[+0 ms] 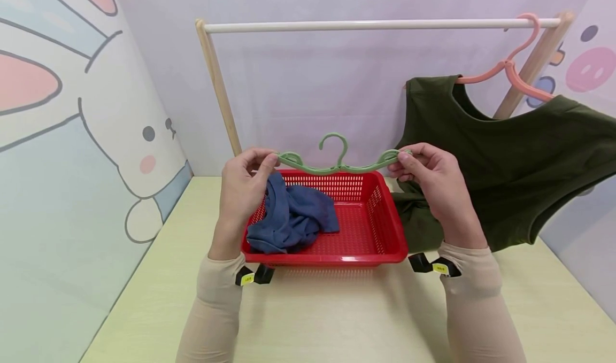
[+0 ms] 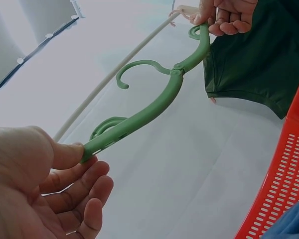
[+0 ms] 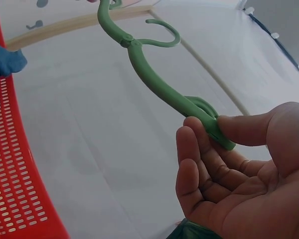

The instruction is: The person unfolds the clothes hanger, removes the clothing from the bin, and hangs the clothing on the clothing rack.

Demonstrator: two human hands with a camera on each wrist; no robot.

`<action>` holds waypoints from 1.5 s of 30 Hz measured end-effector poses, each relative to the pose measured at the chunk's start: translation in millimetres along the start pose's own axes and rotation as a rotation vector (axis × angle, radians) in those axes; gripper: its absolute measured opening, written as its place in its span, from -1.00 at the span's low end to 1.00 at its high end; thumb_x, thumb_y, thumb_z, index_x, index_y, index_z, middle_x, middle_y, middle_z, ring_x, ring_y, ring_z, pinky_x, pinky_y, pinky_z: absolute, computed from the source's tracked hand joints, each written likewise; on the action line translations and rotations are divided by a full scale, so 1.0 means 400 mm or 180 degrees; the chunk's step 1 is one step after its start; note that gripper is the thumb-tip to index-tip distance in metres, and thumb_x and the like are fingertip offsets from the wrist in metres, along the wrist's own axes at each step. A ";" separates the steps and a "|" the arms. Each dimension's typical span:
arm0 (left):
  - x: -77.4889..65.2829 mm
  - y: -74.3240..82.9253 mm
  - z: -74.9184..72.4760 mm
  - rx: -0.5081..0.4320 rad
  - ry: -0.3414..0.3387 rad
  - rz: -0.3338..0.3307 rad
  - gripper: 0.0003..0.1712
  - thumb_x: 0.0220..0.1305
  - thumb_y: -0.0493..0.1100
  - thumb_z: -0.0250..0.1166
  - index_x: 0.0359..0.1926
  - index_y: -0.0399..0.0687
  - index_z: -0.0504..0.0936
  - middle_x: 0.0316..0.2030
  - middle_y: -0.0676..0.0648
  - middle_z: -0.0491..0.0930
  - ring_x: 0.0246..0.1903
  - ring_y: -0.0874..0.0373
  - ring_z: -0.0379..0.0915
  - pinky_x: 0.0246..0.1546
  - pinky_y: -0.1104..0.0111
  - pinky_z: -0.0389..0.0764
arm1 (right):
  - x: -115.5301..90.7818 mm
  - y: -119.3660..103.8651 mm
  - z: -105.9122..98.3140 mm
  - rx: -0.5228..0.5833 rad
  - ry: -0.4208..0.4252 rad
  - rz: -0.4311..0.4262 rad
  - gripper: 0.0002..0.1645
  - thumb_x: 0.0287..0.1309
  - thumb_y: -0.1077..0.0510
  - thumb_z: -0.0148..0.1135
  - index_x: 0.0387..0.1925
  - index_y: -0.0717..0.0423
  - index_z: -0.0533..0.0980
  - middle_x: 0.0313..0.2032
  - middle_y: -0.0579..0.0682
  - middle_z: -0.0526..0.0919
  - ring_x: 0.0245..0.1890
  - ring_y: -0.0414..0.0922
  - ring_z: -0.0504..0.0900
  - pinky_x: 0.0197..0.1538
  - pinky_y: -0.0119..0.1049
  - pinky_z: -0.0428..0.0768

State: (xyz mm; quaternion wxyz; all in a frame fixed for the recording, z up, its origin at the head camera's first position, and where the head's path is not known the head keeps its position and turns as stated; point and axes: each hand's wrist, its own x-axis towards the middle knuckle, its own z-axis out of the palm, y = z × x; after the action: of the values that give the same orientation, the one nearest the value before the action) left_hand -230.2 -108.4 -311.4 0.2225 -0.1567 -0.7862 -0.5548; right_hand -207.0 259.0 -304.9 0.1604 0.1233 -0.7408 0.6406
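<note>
A green clothes hanger (image 1: 339,166) is held level in the air, its hook upward, above the back rim of a red basket (image 1: 332,258). My left hand (image 1: 244,184) pinches its left end between thumb and fingers. At the other end, my right hand (image 1: 433,176) pinches the tip the same way. Both wrist views show the hanger's two arms meeting at a middle joint, with the thumb of each hand (image 2: 55,179) (image 3: 239,169) on top of an end. Crumpled blue cloth (image 1: 293,213) lies in the left part of the basket.
Behind the basket stands a rack with a white rail (image 1: 366,25) and wooden posts (image 1: 218,85). A dark green sleeveless garment (image 1: 481,160) hangs at its right on a pink hanger (image 1: 517,74), reaching down behind my right hand. The basket rests on a pale table (image 1: 313,320).
</note>
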 end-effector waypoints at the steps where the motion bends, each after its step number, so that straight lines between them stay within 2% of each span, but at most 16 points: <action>1: 0.000 -0.001 -0.001 0.0001 0.0005 0.0000 -0.73 0.64 -0.08 0.37 0.08 -0.18 0.84 -0.11 -0.18 0.83 -0.17 0.05 0.72 -0.18 0.43 0.61 | 0.000 0.001 0.000 0.0017 -0.0006 0.0003 -0.71 0.58 0.14 0.37 0.08 0.32 0.67 -0.18 0.00 0.87 -0.20 -0.13 0.86 -0.03 -0.38 0.80; 5: 0.000 -0.004 -0.005 0.0018 0.0025 -0.0007 -0.71 0.64 -0.06 0.37 0.08 -0.18 0.84 -0.11 -0.18 0.83 -0.17 0.04 0.72 -0.17 0.45 0.62 | 0.002 0.004 0.002 0.0051 -0.0028 0.0002 -0.72 0.58 0.14 0.37 0.07 0.31 0.68 -0.19 -0.01 0.87 -0.21 -0.13 0.86 -0.04 -0.39 0.80; 12: -0.001 -0.008 -0.011 0.0041 0.0043 0.0003 -0.69 0.66 -0.05 0.35 0.10 -0.19 0.83 -0.08 -0.20 0.83 -0.14 -0.01 0.73 -0.12 0.45 0.62 | 0.003 0.009 0.007 0.0307 -0.0093 0.0006 -0.73 0.58 0.18 0.36 0.07 0.35 0.67 -0.17 0.03 0.86 -0.21 -0.12 0.86 -0.02 -0.36 0.81; 30: 0.001 -0.010 -0.010 0.0016 -0.0027 0.0009 -0.73 0.64 -0.10 0.36 0.07 -0.21 0.83 -0.11 -0.20 0.83 -0.16 -0.02 0.73 -0.18 0.46 0.63 | -0.001 0.006 0.008 0.0600 0.0018 0.0023 -0.68 0.55 0.15 0.40 0.12 0.32 0.70 -0.12 0.04 0.88 -0.17 -0.06 0.88 0.05 -0.33 0.80; 34: 0.001 -0.008 -0.014 0.0014 -0.0124 -0.0020 -0.71 0.64 -0.07 0.37 0.11 -0.20 0.82 -0.09 -0.21 0.82 -0.13 -0.04 0.73 -0.16 0.45 0.63 | 0.000 0.005 0.007 0.0610 0.0004 0.0025 -0.70 0.56 0.17 0.38 0.11 0.32 0.70 -0.13 0.04 0.88 -0.19 -0.09 0.88 0.04 -0.34 0.80; 40: 0.004 -0.010 -0.026 -0.0002 -0.0396 -0.0048 -0.60 0.59 -0.06 0.42 0.29 -0.16 0.75 -0.06 -0.23 0.79 -0.10 0.01 0.68 -0.08 0.43 0.65 | 0.000 0.002 0.006 0.0611 -0.0042 0.0059 -0.73 0.57 0.18 0.37 0.09 0.32 0.69 -0.13 0.04 0.87 -0.19 -0.10 0.88 0.03 -0.34 0.81; 45: 0.006 -0.011 -0.027 0.0004 -0.0580 -0.0054 -0.52 0.55 -0.09 0.47 0.38 -0.13 0.70 -0.03 -0.21 0.83 -0.12 -0.05 0.70 -0.11 0.43 0.65 | -0.003 0.002 0.007 0.0606 -0.0060 0.0093 -0.73 0.56 0.17 0.37 0.09 0.31 0.68 -0.13 0.03 0.86 -0.18 -0.08 0.88 0.04 -0.35 0.80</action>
State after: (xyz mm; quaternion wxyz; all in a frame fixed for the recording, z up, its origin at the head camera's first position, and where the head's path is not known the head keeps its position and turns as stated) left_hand -232.4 -119.9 -310.6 0.1454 -0.1998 -0.8048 -0.5396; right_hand -206.4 256.3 -306.4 0.1315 0.1332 -0.6798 0.7091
